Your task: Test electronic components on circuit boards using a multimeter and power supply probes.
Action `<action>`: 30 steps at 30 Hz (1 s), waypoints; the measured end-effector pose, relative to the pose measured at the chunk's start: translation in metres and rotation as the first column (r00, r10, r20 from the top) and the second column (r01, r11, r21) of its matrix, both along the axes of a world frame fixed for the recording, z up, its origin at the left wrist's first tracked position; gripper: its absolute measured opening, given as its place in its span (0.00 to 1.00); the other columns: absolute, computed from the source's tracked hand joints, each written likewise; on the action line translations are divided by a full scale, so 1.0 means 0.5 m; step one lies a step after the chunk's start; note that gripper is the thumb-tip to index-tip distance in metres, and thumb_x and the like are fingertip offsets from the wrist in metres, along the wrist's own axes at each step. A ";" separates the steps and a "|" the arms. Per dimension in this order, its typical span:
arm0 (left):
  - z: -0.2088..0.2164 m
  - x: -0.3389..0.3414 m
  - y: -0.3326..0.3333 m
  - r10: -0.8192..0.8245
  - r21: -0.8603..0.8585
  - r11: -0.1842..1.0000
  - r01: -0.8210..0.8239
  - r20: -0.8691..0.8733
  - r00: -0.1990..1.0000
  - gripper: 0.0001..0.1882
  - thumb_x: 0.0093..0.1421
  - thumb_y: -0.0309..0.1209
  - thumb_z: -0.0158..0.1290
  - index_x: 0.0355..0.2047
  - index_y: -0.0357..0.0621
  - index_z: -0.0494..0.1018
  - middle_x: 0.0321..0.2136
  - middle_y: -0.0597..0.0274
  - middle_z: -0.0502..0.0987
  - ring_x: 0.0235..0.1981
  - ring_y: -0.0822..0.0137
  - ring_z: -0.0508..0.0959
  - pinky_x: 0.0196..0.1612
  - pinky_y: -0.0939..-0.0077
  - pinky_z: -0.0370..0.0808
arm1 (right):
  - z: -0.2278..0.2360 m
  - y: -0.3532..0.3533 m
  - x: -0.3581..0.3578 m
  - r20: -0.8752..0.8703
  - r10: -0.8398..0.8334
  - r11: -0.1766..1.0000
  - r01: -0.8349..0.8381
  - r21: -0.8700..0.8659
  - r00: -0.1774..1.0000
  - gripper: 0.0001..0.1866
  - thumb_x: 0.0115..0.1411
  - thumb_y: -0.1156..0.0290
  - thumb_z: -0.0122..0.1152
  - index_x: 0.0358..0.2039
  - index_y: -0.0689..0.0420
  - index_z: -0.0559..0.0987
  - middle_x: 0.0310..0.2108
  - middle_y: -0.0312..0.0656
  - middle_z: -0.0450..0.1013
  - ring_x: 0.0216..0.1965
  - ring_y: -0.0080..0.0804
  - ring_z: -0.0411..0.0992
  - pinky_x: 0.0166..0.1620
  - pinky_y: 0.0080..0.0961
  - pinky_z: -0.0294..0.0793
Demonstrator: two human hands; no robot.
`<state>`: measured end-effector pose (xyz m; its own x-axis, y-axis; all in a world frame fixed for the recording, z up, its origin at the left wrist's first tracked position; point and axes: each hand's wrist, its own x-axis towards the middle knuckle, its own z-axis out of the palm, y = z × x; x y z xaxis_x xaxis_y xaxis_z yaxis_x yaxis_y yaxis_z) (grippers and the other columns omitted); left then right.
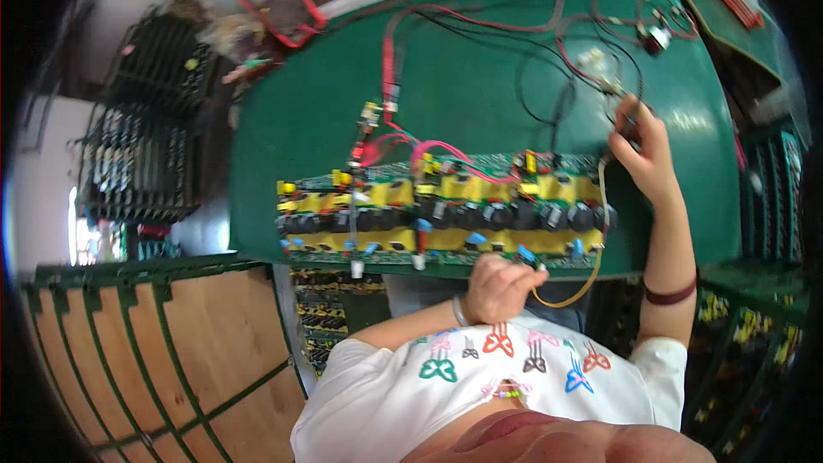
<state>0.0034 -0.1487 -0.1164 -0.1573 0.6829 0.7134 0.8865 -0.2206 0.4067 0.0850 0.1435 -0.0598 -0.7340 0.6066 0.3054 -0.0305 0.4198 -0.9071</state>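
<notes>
The left hand [500, 288] appears pinched on a yellow lead [566, 303] at the near edge of the circuit boards [396, 240]. The right hand [649, 156]: grip cannot be determined. Apparent step: lead handling. Next move calls for steady lead control.

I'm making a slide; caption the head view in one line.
Left hand at the near edge of circuit boards on a green table, right hand beyond their far-right corner.

White shirt [480, 373], short sleeves [665, 375], butterfly-like prints [438, 368] (several colours); pale left bracelet [459, 311]; maroon right armband [671, 296].
</notes>
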 end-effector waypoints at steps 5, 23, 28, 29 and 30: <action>0.002 0.013 -0.001 -0.010 0.030 1.000 0.009 0.036 0.999 0.20 0.46 0.20 0.60 0.43 0.45 0.80 0.37 0.66 0.73 0.36 0.64 0.73 0.43 0.67 0.71 | -0.008 0.003 0.019 0.076 -0.003 0.998 -0.002 0.064 0.997 0.11 0.53 0.78 0.57 0.37 0.59 0.68 0.25 0.29 0.61 0.23 0.12 0.59 0.25 0.15 0.57; 0.001 0.001 0.010 -0.006 0.023 1.000 0.005 0.026 1.000 0.18 0.44 0.21 0.65 0.39 0.45 0.82 0.35 0.67 0.74 0.35 0.65 0.72 0.39 0.68 0.69 | 0.004 -0.026 -0.017 -0.010 0.155 0.988 -0.155 -0.012 0.988 0.12 0.61 0.72 0.64 0.38 0.59 0.70 0.28 0.32 0.71 0.29 0.16 0.70 0.34 0.18 0.68; -0.006 0.000 0.007 -0.009 0.017 1.000 0.009 0.014 1.000 0.17 0.45 0.21 0.64 0.39 0.45 0.82 0.35 0.67 0.74 0.35 0.65 0.71 0.39 0.68 0.70 | -0.005 -0.025 -0.018 -0.006 0.151 0.989 -0.151 0.010 0.989 0.11 0.61 0.72 0.63 0.38 0.59 0.69 0.27 0.31 0.68 0.28 0.18 0.68 0.34 0.19 0.68; -0.008 -0.001 0.007 -0.003 0.015 1.000 0.002 0.012 1.000 0.17 0.45 0.21 0.64 0.39 0.45 0.82 0.35 0.67 0.74 0.35 0.65 0.71 0.39 0.68 0.70 | -0.005 -0.026 -0.021 -0.013 0.149 0.989 -0.149 0.016 0.989 0.11 0.61 0.72 0.63 0.38 0.59 0.69 0.28 0.31 0.68 0.29 0.18 0.68 0.34 0.19 0.68; -0.009 -0.001 0.006 -0.002 0.019 1.000 0.002 0.010 1.000 0.17 0.46 0.21 0.64 0.39 0.45 0.82 0.35 0.67 0.74 0.34 0.65 0.71 0.39 0.68 0.70 | -0.004 -0.027 -0.023 -0.015 0.153 0.988 -0.153 0.015 0.988 0.11 0.61 0.72 0.63 0.38 0.59 0.69 0.28 0.31 0.68 0.29 0.18 0.68 0.34 0.19 0.68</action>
